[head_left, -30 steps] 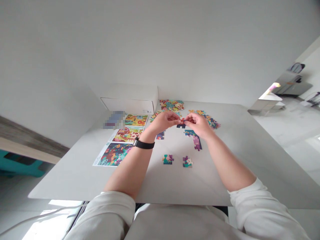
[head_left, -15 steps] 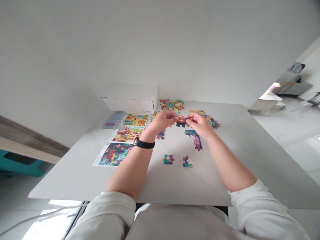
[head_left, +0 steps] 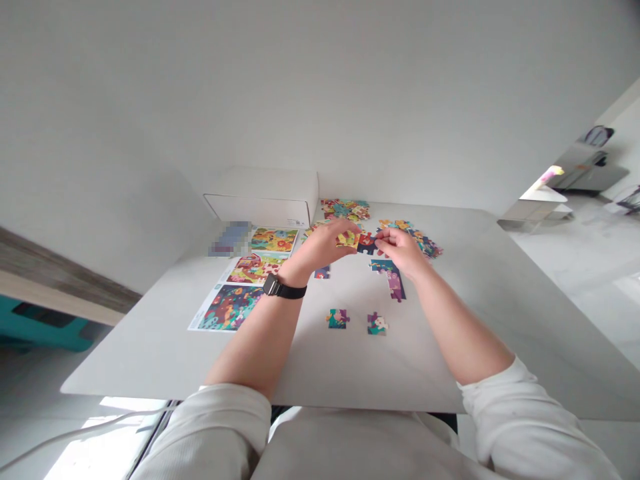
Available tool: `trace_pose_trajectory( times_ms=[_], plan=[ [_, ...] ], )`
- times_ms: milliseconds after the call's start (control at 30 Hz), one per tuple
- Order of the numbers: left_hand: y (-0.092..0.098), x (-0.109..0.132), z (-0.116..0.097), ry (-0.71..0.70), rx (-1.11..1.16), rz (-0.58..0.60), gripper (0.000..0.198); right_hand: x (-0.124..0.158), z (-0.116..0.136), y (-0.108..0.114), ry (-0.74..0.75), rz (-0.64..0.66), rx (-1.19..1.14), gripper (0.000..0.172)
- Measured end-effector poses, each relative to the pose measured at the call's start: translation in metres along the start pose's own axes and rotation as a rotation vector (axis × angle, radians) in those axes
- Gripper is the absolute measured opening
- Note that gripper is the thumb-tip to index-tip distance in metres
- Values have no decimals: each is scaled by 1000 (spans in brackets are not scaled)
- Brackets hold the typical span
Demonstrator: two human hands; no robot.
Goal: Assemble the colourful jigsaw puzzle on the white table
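Note:
Both hands are raised over the middle of the white table [head_left: 150,347]. My left hand [head_left: 325,243], with a black watch on its wrist, pinches a yellow and red puzzle piece [head_left: 349,239]. My right hand [head_left: 400,250] pinches a dark blue and red puzzle piece [head_left: 367,243]. The two pieces touch edge to edge between my fingertips. Below my right hand lie joined purple and teal pieces [head_left: 393,279]. Two single pieces [head_left: 338,319] [head_left: 376,324] lie nearer to me.
A white box [head_left: 265,197] stands at the back of the table. A sheet of colourful reference pictures [head_left: 245,277] lies at the left. Heaps of loose pieces [head_left: 346,209] [head_left: 425,245] lie behind my hands. White furniture stands at the far right.
My left hand has turned and now shows a yellow piece against the blue piece in my right hand. Both hands stay in about the same place.

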State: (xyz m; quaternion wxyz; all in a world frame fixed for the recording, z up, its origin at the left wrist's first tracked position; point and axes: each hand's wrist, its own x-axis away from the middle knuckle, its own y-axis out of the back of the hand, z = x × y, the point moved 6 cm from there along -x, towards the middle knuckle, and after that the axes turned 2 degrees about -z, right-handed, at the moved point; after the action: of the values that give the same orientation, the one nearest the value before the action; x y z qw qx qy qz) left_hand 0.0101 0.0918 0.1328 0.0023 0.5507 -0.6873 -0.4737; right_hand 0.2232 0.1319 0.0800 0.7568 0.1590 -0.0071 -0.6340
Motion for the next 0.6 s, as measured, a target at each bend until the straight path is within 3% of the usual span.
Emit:
trace_pose_trajectory(
  times_ms=[133,400,600],
  plan=[
    [-4,4,-9,-110,-86,8,52,-1,-1,-1,-43,9,-21,32],
    [-5,15,-10,-116,-170,2,35,2,-10,-15,-55,48,-44,27],
    [9,46,4,9,-164,15,33,18,2,-36,159,87,126,25]
  ],
)
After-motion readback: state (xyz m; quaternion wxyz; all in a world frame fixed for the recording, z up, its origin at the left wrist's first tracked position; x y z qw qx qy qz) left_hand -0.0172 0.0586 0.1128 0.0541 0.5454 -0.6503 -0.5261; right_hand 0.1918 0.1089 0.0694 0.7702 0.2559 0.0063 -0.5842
